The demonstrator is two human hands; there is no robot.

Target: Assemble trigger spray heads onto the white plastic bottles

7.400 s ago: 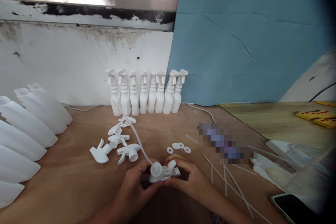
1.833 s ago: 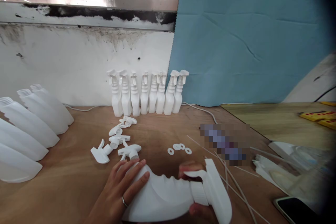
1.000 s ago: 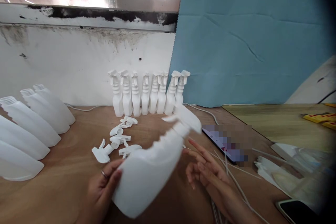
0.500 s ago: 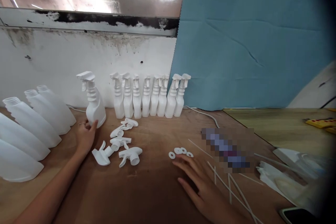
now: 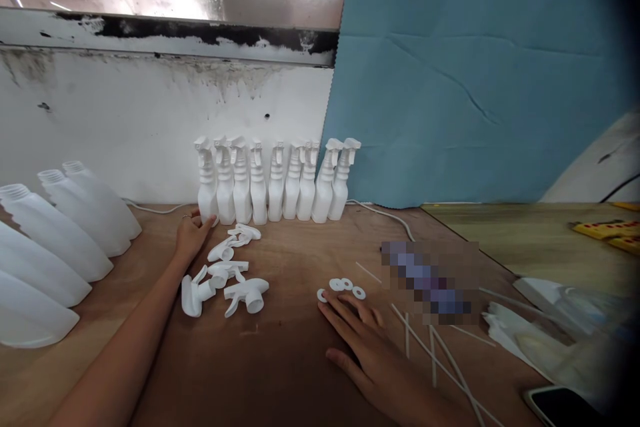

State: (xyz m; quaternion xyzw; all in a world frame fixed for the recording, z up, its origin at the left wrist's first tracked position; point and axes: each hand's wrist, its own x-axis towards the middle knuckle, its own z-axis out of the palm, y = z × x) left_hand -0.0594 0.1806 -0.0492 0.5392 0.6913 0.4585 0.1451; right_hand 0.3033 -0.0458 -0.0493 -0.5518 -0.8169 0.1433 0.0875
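Note:
At the left end of a row of white spray bottles (image 5: 276, 193), my left hand (image 5: 193, 235) has its fingers round the base of one spray bottle (image 5: 206, 183), which stands upright beside its neighbour. My right hand (image 5: 357, 340) lies low over the table with fingers spread. Its fingertips reach a few small white ring washers (image 5: 336, 285), and one fingertip touches the leftmost washer (image 5: 321, 295). Between my hands lie several loose white trigger spray heads (image 5: 249, 295).
Several open white bottles (image 5: 70, 233) without heads stand at the left. Thin white tubes (image 5: 433, 353) lie on the right, near a blurred-out item (image 5: 425, 280), clear plastic bags (image 5: 535, 340) and a phone (image 5: 565, 407). A white cable (image 5: 385, 210) runs along the wall.
My left hand has moved the spray bottle right and back, up to the end of the row. My right hand has shifted slightly left, onto the leftmost washer. One spray head has turned.

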